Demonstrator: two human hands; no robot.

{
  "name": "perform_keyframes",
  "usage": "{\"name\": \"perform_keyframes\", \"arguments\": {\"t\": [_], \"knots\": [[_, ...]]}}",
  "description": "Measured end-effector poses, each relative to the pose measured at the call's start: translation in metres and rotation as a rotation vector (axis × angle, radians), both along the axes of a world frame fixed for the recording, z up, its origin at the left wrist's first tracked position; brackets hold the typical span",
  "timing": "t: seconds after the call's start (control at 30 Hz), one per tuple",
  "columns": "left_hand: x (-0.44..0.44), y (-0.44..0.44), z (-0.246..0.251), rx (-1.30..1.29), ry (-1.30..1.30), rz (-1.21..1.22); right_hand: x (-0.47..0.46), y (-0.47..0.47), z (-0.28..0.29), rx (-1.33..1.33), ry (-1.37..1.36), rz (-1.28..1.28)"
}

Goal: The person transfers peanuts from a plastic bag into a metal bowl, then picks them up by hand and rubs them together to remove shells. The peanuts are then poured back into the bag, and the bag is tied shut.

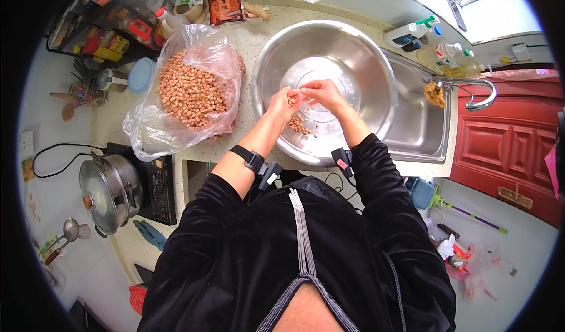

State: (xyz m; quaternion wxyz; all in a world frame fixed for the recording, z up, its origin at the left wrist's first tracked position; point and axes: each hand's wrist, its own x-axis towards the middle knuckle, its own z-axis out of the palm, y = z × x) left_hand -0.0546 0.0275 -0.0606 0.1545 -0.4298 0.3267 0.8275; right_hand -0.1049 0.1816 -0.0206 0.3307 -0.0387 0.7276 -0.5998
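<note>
Over a wide stainless steel basin (273, 45), my left hand (280, 103) is cupped, with several shelled peanuts (291, 101) in its palm. Just to its right, my right hand (324, 94) has its fingers bent towards the left fingertips; whether a peanut is between them is too small to tell. Below the hands, a small pile of peanuts (299, 124) lies on the basin's bottom, with a few loose ones beside it. Left of the basin stands an opened clear plastic bag (148, 131) full of reddish-brown peanuts (190, 89).
A sink (417, 129) with a curved faucet (483, 102) adjoins the basin's right side. Bottles (446, 51) line the back right. At left are a lidded steel pot (103, 195) by an induction cooker (156, 190), a blue lid (141, 75) and a spice rack (110, 18).
</note>
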Motion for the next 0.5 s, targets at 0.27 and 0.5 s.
{"name": "perform_keyframes", "arguments": {"t": [0.27,0.5], "knots": [[0.0,-0.009,0.004,0.001,0.014,0.026,0.024,-0.01,-0.04,0.895,0.641,0.449],[-0.004,-0.011,0.005,-0.015,-0.004,0.032,0.015,-0.013,-0.014,0.758,0.53,0.23]]}}
